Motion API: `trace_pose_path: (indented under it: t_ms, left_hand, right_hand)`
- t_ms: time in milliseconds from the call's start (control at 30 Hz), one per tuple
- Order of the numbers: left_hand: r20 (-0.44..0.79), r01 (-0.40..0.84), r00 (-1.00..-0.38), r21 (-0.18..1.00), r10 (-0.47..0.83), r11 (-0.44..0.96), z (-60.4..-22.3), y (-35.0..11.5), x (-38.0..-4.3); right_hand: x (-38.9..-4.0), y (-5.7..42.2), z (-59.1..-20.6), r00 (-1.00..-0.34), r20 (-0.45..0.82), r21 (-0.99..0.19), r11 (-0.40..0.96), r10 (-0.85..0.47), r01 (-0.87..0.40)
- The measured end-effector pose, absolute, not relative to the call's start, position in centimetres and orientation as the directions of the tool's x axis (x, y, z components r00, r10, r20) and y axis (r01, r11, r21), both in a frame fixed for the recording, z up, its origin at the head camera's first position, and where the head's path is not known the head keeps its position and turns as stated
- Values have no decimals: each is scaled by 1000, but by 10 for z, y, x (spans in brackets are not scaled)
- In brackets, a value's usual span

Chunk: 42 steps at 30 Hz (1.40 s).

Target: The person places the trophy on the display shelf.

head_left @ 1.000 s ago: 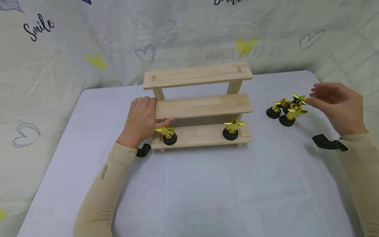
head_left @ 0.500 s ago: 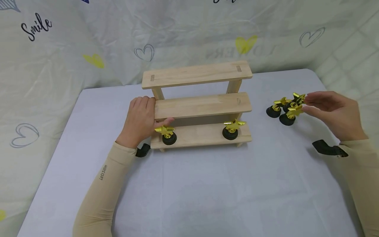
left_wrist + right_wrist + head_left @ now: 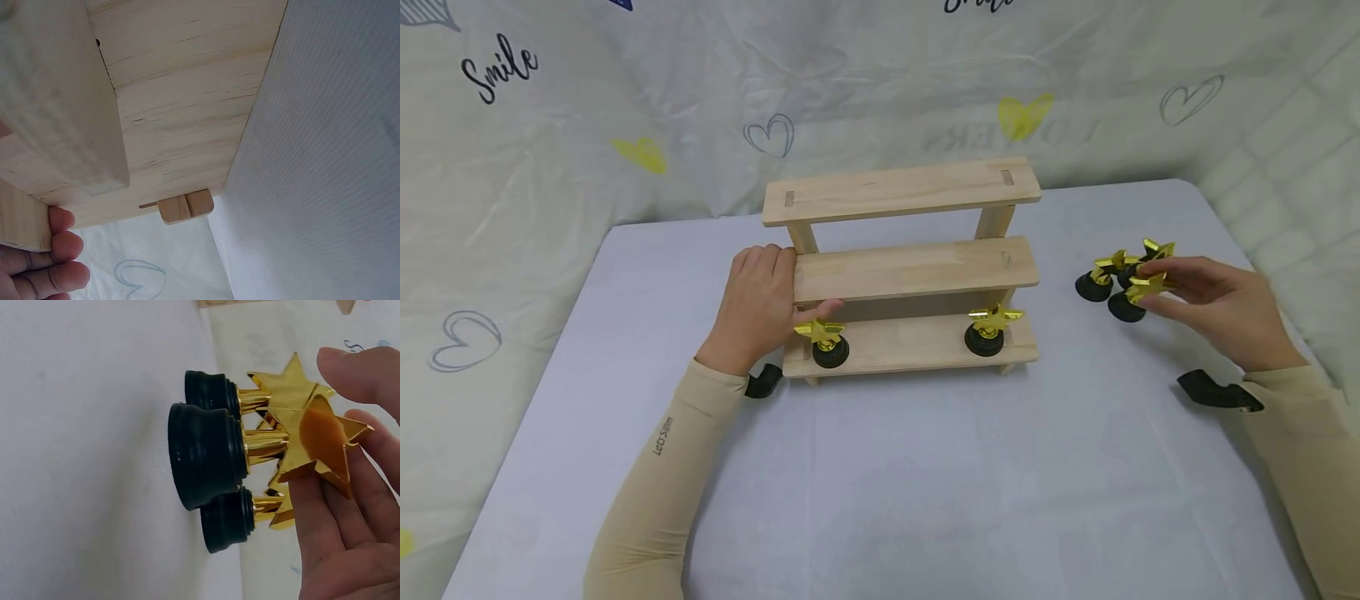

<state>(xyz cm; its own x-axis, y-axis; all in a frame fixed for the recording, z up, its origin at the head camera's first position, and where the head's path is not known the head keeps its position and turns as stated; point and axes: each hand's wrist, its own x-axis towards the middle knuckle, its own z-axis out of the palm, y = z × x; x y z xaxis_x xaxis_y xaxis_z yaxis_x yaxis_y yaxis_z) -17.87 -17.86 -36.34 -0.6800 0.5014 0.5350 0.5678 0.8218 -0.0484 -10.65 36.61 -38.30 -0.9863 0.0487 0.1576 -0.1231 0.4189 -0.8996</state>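
Observation:
My left hand [image 3: 752, 308] grips the left end of the middle board of a three-tier wooden display stand [image 3: 917, 268]; in the left wrist view its fingertips [image 3: 67, 247] curl at a board's edge. Two gold star trophies with black bases, one left [image 3: 831, 352] and one right [image 3: 984, 340], stand on the lowest board. At the right, my right hand [image 3: 1232, 312] has its thumb and fingers on either side of the nearest star trophy [image 3: 206, 456] of a small cluster. In the right wrist view the thumb stands apart from the star, and the fingers lie behind it.
Two more star trophies, one at left [image 3: 1093, 286] and one behind [image 3: 1159, 250], stand close against the nearest one. A white cloth-covered table [image 3: 925, 483] carries everything. Behind it hangs a pale printed curtain [image 3: 880, 92].
My right hand has moved left and toward me, from beside the rear trophy to around the nearest one. The left hand stays on the stand, and the trophies have not moved.

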Motion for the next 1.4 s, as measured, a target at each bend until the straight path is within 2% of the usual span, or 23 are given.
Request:
trace_pose_path:
  t_ms: [100, 300, 433, 967, 1100, 1400]
  left_hand:
    - [540, 571, -676, -46, 501, 820, -364, -179, -179]
    - [532, 568, -680, -53, 505, 821, -365, -179, -179]
    - [553, 576, -659, -66, 511, 814, -365, -178, -180]
    - [574, 586, -647, -47, 502, 809, -365, -178, -181]
    - [569, 582, -652, -47, 500, 812, -364, -178, -182]
    - [566, 581, -658, -39, 497, 813, -365, -179, -181]
  right_hand:
    - [-106, 365, -386, -989, 140, -865, 492, 47, -99]
    - [-104, 364, -393, -996, 78, -854, 518, 50, -41]
    - [-103, 362, -397, -997, 38, -847, 531, 67, 3]
    - [-108, 364, -403, -993, 98, -846, 531, 63, -50]
    - [-108, 365, -404, -995, 73, -848, 529, 64, -28]
    - [-107, 366, -408, -995, 11, -770, 636, 101, 55]
